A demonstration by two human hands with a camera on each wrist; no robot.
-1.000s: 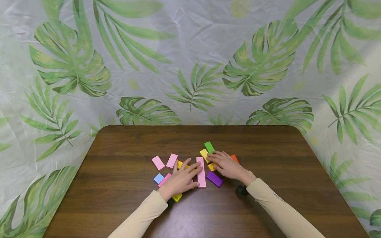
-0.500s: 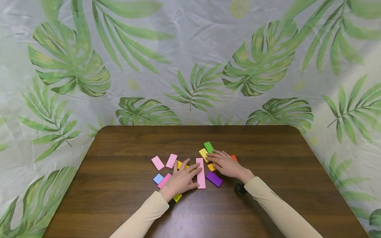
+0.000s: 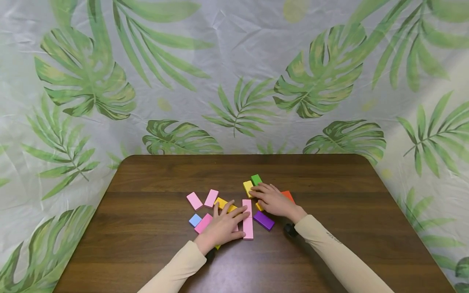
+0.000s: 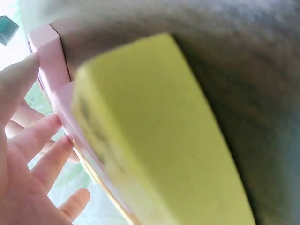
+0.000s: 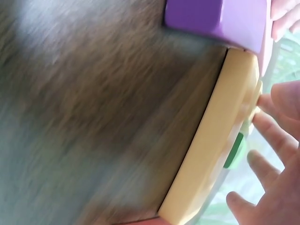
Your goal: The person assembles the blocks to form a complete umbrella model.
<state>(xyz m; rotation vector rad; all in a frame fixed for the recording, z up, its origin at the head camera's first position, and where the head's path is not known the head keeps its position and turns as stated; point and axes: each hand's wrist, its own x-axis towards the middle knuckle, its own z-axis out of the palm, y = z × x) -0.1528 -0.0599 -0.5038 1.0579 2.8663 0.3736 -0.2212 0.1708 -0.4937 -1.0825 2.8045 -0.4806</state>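
Note:
In the head view my left hand (image 3: 222, 226) lies with spread fingers over several blocks, its fingertips on two pale pink blocks (image 3: 248, 229) set end to end. The left wrist view shows those fingertips along the edges of the pink blocks (image 4: 51, 61), with a yellow-green block (image 4: 159, 131) close in front. My right hand (image 3: 275, 201) reaches over the right-hand blocks, fingers extended, with fingertips on a light yellow block (image 3: 248, 189). An orange-yellow block (image 3: 259, 206) is partly hidden under it. A purple block (image 3: 264, 221) lies just below that hand.
Two pink blocks (image 3: 194, 201), a light blue block (image 3: 195, 220), a darker pink block (image 3: 203, 223) and an orange-yellow block (image 3: 220, 202) lie around my left hand. A green block (image 3: 256, 180) and a red-orange block (image 3: 288, 196) are by my right. The wooden table (image 3: 146, 175) meets a leaf-patterned cloth behind.
The two end-to-end pink blocks have slid toward me along with my left fingertips. My right hand has shifted left, and the light yellow block has moved slightly left and away.

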